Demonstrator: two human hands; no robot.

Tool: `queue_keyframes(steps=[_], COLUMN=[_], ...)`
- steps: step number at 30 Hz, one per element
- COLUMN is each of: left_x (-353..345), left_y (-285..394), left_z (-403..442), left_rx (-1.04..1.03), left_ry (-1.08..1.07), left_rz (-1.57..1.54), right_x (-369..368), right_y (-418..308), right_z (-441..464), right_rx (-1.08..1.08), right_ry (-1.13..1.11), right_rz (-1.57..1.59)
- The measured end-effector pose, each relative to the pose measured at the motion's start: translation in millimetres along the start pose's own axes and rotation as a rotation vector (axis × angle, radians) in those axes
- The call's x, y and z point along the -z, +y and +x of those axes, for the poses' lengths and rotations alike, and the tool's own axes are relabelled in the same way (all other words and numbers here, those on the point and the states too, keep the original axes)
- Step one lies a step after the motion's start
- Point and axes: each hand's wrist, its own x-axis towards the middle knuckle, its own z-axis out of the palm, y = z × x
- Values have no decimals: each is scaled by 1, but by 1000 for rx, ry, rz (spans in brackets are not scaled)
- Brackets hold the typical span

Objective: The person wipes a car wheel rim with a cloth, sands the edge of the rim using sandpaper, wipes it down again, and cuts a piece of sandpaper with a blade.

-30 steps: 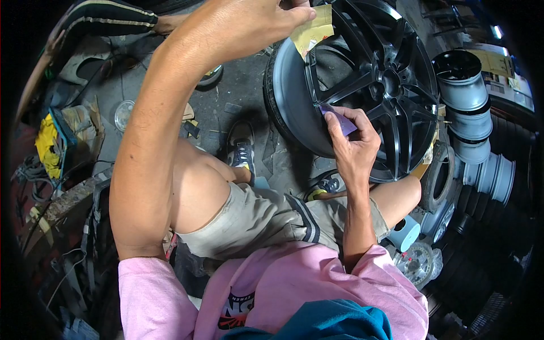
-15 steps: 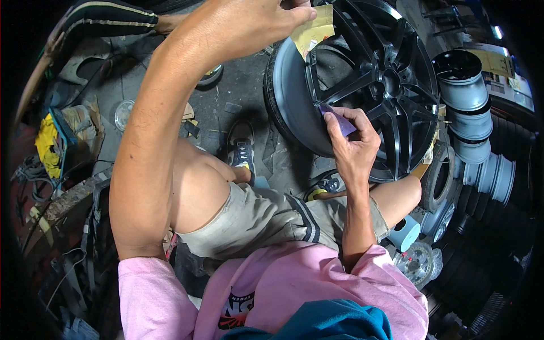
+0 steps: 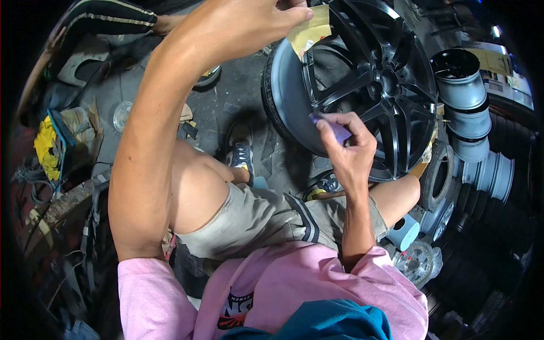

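Observation:
A large black multi-spoke wheel rim (image 3: 389,83) stands tilted in front of me, a tyre (image 3: 271,93) showing along its left side. My right hand (image 3: 352,144) is closed on a small purple piece (image 3: 338,131), held against the rim's left lower edge. Which arm is which follows from the sleeves: the left arm reaches up across the view, and my left hand (image 3: 266,24) is at the top edge, its thumb by a yellowish paper piece (image 3: 311,35) at the rim's upper left. Its other fingers are mostly cut off or hidden.
Stacked silver rims (image 3: 463,90) and dark tyres (image 3: 498,141) stand at the right. A light blue container (image 3: 403,232) is near my knee. Another person's leg (image 3: 107,17) shows at the upper left. A yellow cloth (image 3: 46,148) lies at the left among cables.
The hand with the purple piece has shifted slightly left and down along the rim. The view has shifted a little, and the hand at the paper has hardly moved.

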Motion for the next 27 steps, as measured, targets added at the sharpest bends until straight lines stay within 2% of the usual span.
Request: queue_keyframes(steps=[3, 5, 6, 11, 12, 17, 25, 27], left_x=[-1, 0, 0, -3, -7, -7, -7, -8], left_y=[-3, -1, 1, 9, -17, -24, -20, -24], left_z=[1, 3, 3, 0, -1, 0, 3, 2], left_rx=[-50, -79, -58, 20, -41, -86, -31, -69], left_ry=[38, 32, 20, 21, -1, -4, -39, -26], left_rz=[0, -16, -12, 79, 139, 172, 170, 187], right_x=[4, 5, 2, 3, 2, -1, -10, -21], right_y=[-9, -18, -12, -9, -8, -10, -2, 11], right_z=[-11, -16, -17, -17, -15, -18, -48, -60], right_rx=[90, 135, 236, 206, 230, 240, 291, 200], right_ry=[-133, -146, -117, -114, -134, -175, -174, -285], right_rz=[17, -17, -23, -159, -233, -369, -212, -277])
